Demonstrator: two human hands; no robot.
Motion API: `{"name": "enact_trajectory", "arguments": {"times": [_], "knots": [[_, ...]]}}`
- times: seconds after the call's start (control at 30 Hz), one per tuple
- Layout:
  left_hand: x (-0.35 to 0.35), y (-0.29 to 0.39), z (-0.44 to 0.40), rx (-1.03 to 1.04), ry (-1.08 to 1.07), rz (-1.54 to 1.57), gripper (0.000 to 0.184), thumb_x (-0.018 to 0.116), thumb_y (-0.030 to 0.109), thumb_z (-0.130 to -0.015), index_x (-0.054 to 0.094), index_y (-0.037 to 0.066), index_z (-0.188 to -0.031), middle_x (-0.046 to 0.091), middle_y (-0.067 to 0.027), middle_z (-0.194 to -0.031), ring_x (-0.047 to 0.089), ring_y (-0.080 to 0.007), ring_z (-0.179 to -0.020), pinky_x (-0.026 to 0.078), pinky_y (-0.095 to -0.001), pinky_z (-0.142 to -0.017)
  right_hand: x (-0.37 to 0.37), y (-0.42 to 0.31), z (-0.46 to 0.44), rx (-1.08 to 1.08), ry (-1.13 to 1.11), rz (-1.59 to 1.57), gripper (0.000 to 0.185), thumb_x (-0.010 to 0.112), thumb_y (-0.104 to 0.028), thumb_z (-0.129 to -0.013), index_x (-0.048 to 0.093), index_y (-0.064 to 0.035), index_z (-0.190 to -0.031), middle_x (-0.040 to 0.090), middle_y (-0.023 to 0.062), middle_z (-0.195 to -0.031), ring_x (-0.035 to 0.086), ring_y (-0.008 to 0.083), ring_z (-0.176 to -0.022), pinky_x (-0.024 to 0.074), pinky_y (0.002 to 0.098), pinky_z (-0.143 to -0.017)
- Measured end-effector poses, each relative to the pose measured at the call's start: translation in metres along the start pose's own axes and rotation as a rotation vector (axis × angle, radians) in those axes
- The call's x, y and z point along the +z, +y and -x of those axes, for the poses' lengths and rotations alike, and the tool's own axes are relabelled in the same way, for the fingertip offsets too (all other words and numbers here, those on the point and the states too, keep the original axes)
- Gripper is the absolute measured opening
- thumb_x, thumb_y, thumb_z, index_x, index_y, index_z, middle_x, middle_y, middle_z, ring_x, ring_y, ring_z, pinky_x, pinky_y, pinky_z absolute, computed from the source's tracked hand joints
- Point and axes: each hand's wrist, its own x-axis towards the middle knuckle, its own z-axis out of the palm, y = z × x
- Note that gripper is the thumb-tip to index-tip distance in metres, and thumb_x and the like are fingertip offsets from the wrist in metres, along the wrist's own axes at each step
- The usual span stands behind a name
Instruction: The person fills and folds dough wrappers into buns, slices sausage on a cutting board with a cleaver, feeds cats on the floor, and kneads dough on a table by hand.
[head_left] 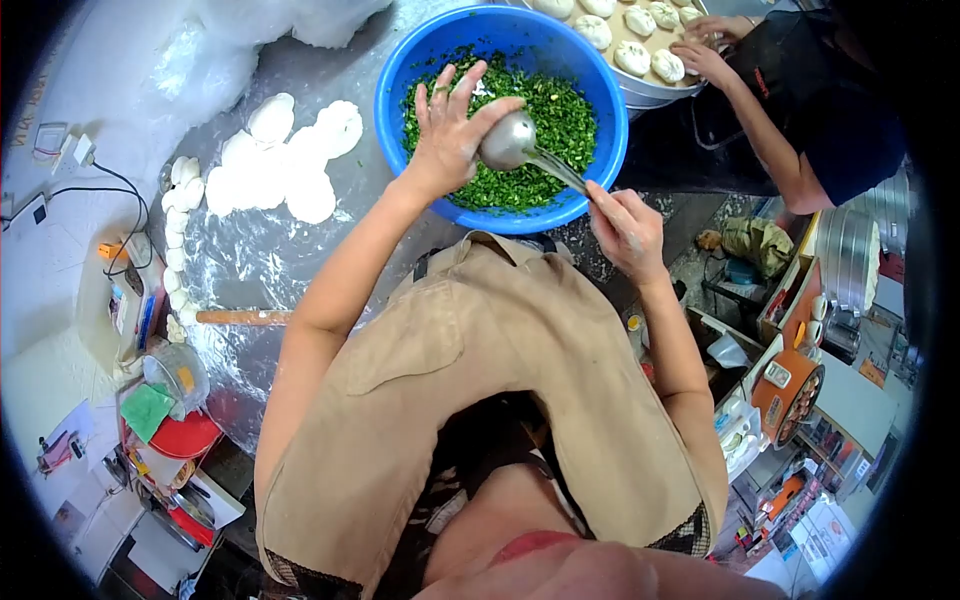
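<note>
My right hand [628, 232] is closed around the handle of a metal ladle [508, 140], whose rounded underside faces up toward me. Beside the ladle's bowl is my left hand [446, 140], fingers spread and thumb reaching along the ladle's edge. Whether anything lies against its palm is hidden. Below both hands stands a blue basin [388, 130] holding chopped green filling [560, 118]. A small white patch shows near the left fingertips, too small to name. Flour dusts both hands.
Flat white dough rounds [312, 195] lie on the floured table [245, 260] at left. Near them are a row of dough pieces [175, 240] and a rolling pin [240, 317]. At upper right, a co-worker's hands [708, 58] touch filled buns [632, 58] on a round tray.
</note>
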Motion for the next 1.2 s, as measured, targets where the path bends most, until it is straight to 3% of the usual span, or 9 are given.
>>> {"name": "enact_trajectory", "arguments": {"times": [0.27, 0.33, 0.43, 0.53, 0.6, 0.87, 0.9, 1.03, 1.2], "knots": [[0.023, -0.005, 0.009, -0.254, -0.263, 0.008, 0.022, 0.070, 0.020, -0.065, 0.067, 0.017, -0.086, 0.037, -0.0122, -0.136, 0.027, -0.0405, -0.130, 0.011, -0.0621, -0.105, 0.006, -0.010, -0.005, 0.448, 0.276, -0.369, 0.027, 0.061, 0.001, -0.084, 0.063, 0.0022, -0.110, 0.059, 0.0047, -0.076, 0.052, 0.0083, -0.065, 0.0433, 0.0211, -0.060], [0.042, -0.016, 0.017, -0.259, -0.183, 0.038, 0.026, 0.072, 0.027, -0.066, 0.068, 0.023, -0.091, 0.033, -0.0112, -0.142, 0.023, -0.0399, -0.133, 0.009, -0.0612, -0.107, 0.016, -0.009, 0.000, 0.574, 0.353, -0.506, 0.026, 0.060, -0.001, -0.085, 0.062, 0.0019, -0.111, 0.062, 0.0043, -0.083, 0.053, 0.0066, -0.070, 0.0441, 0.0200, -0.064], [0.047, -0.011, 0.031, -0.115, -0.497, -0.385, 0.054, 0.072, 0.032, -0.070, 0.057, 0.033, -0.122, 0.022, -0.0137, -0.149, 0.021, -0.0430, -0.134, 0.013, -0.0613, -0.106, 0.027, -0.010, 0.009, 0.705, 0.313, -0.581, 0.026, 0.061, -0.003, -0.085, 0.062, 0.0020, -0.111, 0.063, 0.0033, -0.088, 0.053, 0.0055, -0.073, 0.0445, 0.0199, -0.066], [0.032, -0.011, 0.016, -0.506, -0.333, 0.860, 0.059, 0.061, 0.037, -0.084, 0.043, 0.017, -0.136, 0.023, -0.0104, -0.149, 0.015, -0.0280, -0.139, 0.012, -0.0511, -0.110, 0.024, -0.009, 0.016, 0.787, 0.207, -0.559, 0.027, 0.062, -0.003, -0.084, 0.063, 0.0014, -0.110, 0.063, 0.0034, -0.086, 0.053, 0.0062, -0.072, 0.0444, 0.0201, -0.066], [0.000, -0.009, 0.007, -0.966, -0.329, 1.875, 0.083, 0.032, 0.069, -0.086, 0.039, 0.004, -0.136, 0.032, -0.0086, -0.145, 0.015, -0.0226, -0.138, 0.003, -0.0457, -0.111, 0.023, -0.006, 0.013, 0.601, 0.150, -0.360, 0.027, 0.062, -0.003, -0.083, 0.064, -0.0001, -0.110, 0.063, 0.0050, -0.082, 0.054, 0.0069, -0.069, 0.0440, 0.0199, -0.063], [-0.024, -0.012, 0.008, -1.103, -0.287, 2.180, 0.094, 0.019, 0.075, -0.083, 0.039, -0.002, -0.133, 0.040, -0.0132, -0.139, 0.029, -0.0260, -0.131, 0.009, -0.0482, -0.109, 0.028, 0.003, -0.008, 0.082, 0.007, -0.184, 0.036, 0.066, 0.002, -0.075, 0.065, -0.0091, -0.109, 0.058, 0.0074, -0.072, 0.055, 0.0194, -0.057, 0.0441, 0.0280, -0.051], [-0.016, -0.026, 0.016, -0.884, -0.433, 2.277, 0.095, 0.009, 0.072, -0.085, 0.045, -0.005, -0.127, 0.043, -0.0153, -0.136, 0.028, -0.0253, -0.130, 0.016, -0.0469, -0.104, 0.028, 0.013, -0.004, 0.092, 0.025, -0.149, 0.036, 0.066, 0.000, -0.075, 0.065, -0.0105, -0.110, 0.057, 0.0074, -0.071, 0.057, 0.0201, -0.058, 0.0452, 0.0293, -0.051], [-0.036, -0.020, 0.018, -1.056, -0.314, 2.171, 0.095, 0.012, 0.073, -0.085, 0.041, -0.006, -0.129, 0.038, -0.0157, -0.139, 0.025, -0.0271, -0.133, 0.006, -0.0504, -0.109, 0.016, 0.031, 0.001, 0.125, 0.061, -0.057, 0.038, 0.066, 0.004, -0.073, 0.066, -0.0109, -0.108, 0.061, 0.0076, -0.072, 0.058, 0.0195, -0.058, 0.0479, 0.0296, -0.052], [-0.028, -0.011, 0.014, -1.226, -0.174, 2.028, 0.093, 0.027, 0.073, -0.083, 0.040, -0.006, -0.131, 0.044, -0.0162, -0.135, 0.031, -0.0276, -0.130, 0.015, -0.0495, -0.107, 0.033, -0.004, -0.027, 0.043, -0.027, -0.286, 0.035, 0.067, 0.003, -0.075, 0.066, -0.0093, -0.108, 0.060, 0.0071, -0.074, 0.057, 0.0180, -0.060, 0.0443, 0.0274, -0.052]]}}
